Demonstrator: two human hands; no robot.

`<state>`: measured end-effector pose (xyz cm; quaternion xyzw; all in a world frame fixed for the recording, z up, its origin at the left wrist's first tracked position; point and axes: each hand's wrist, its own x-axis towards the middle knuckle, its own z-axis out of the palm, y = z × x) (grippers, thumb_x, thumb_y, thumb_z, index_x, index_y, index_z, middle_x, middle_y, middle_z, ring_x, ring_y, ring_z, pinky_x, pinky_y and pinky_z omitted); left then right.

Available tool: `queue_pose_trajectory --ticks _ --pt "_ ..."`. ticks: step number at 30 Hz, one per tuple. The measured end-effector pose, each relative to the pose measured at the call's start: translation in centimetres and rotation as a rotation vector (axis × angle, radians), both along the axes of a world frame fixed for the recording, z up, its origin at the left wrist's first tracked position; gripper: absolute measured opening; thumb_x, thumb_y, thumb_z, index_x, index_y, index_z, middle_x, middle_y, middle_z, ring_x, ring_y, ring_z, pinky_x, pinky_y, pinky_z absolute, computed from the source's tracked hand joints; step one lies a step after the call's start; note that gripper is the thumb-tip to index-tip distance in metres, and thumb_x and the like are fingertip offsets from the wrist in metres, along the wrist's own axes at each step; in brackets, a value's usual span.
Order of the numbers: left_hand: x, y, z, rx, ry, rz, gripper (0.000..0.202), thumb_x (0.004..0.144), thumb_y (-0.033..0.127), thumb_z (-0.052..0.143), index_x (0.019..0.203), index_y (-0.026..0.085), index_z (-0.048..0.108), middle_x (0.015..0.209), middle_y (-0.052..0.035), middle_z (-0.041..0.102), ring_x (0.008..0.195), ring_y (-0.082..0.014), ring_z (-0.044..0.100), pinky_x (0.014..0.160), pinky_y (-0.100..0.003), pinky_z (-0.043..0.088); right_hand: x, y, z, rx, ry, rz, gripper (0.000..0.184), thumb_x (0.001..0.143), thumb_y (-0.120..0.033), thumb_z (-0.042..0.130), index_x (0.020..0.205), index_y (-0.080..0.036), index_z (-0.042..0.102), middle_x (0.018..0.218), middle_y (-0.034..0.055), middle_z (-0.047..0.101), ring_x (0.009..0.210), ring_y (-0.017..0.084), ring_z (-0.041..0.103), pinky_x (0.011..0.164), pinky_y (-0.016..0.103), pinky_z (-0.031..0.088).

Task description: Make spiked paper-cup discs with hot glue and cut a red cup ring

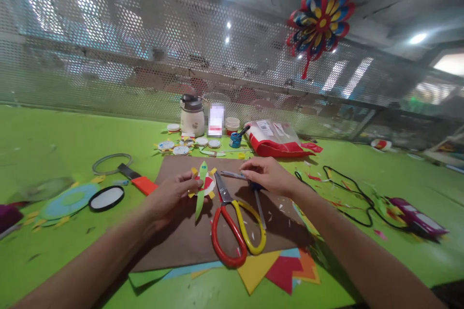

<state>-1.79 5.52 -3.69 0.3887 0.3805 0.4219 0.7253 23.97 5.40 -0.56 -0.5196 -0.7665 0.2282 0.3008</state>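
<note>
My left hand (pixel 177 193) pinches a small paper turtle (pixel 203 178) with a light green head and strip, a white and red round body and yellow feet. Close to its right, my right hand (pixel 266 174) is closed on a thin, pale pen-like stick (pixel 232 174), its tip pointing left toward the turtle. Between my hands and nearer to me lie large scissors (pixel 225 198) with one red and one yellow handle, blades slightly apart. Partly hidden under my right hand is a dark blue object (pixel 255 185), with a thin grey rod (pixel 260 210) below it. A brown board (pixel 174 241) lies beneath.
Coloured paper pieces (pixel 259 273) stick out at the board's front edge. Behind stand a flask (pixel 192 118), a phone (pixel 216 120), a blue paint jar (pixel 235 140) and a red-and-white bag (pixel 273 140). At left lies a black-rimmed disc (pixel 106 198); at right, a black cord (pixel 357 193).
</note>
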Motion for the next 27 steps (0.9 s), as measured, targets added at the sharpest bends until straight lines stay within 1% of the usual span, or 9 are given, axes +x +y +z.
queue_pose_trajectory --ticks 4,10,14,19,22,27 --pt "0.07 -0.07 0.06 -0.005 -0.007 -0.005 0.008 0.076 0.007 0.071 0.078 0.013 0.067 0.073 -0.0115 0.071 0.063 -0.023 0.069 0.063 -0.04 0.063 0.13 0.11 0.03 0.016 -0.004 0.013 0.016 0.086 -0.024 0.062 0.091 -0.018 0.076 0.084 0.005 0.072 0.075 0.019 0.062 0.071 0.032 0.049" --pt "0.11 0.15 -0.05 -0.003 -0.008 -0.014 0.004 0.078 0.008 0.069 0.079 0.012 0.069 0.074 -0.0137 0.072 0.066 -0.0245 0.07 0.067 -0.043 0.064 0.24 0.22 -0.04 0.02 0.001 0.006 0.016 0.086 -0.024 0.062 0.091 -0.018 0.076 0.085 0.0053 0.072 0.074 0.018 0.062 0.069 0.031 0.049" --pt "0.11 0.15 -0.14 -0.005 -0.014 -0.022 0.004 0.078 0.009 0.07 0.08 0.012 0.069 0.074 -0.0136 0.072 0.067 -0.0256 0.071 0.069 -0.045 0.064 0.22 0.24 0.02 0.019 0.003 0.014 0.017 0.086 -0.024 0.061 0.091 -0.017 0.075 0.083 0.0048 0.071 0.072 0.018 0.061 0.069 0.031 0.048" --pt "0.0 0.2 -0.34 -0.032 -0.003 -0.032 0.007 0.077 0.008 0.071 0.079 0.012 0.067 0.077 -0.0143 0.073 0.064 -0.0234 0.071 0.066 -0.039 0.063 0.23 0.21 0.03 0.02 -0.002 0.013 0.018 0.087 -0.025 0.06 0.092 -0.017 0.075 0.086 0.0056 0.071 0.074 0.018 0.063 0.07 0.032 0.049" --pt "0.02 0.2 -0.39 -0.031 -0.006 -0.032 0.006 0.077 0.008 0.07 0.08 0.012 0.066 0.078 -0.0137 0.073 0.063 -0.0223 0.07 0.065 -0.038 0.063 0.2 0.15 0.01 0.018 -0.01 0.008 0.017 0.086 -0.024 0.061 0.092 -0.017 0.075 0.088 0.0059 0.072 0.077 0.019 0.063 0.072 0.032 0.05" --pt "0.14 0.02 -0.22 -0.016 -0.001 -0.03 0.004 0.078 0.008 0.07 0.079 0.011 0.067 0.077 -0.0139 0.073 0.064 -0.0208 0.069 0.067 -0.037 0.062 0.07 0.01 0.08 0.006 -0.017 0.001 0.017 0.086 -0.024 0.061 0.092 -0.016 0.075 0.085 0.0057 0.072 0.075 0.018 0.063 0.071 0.031 0.049"
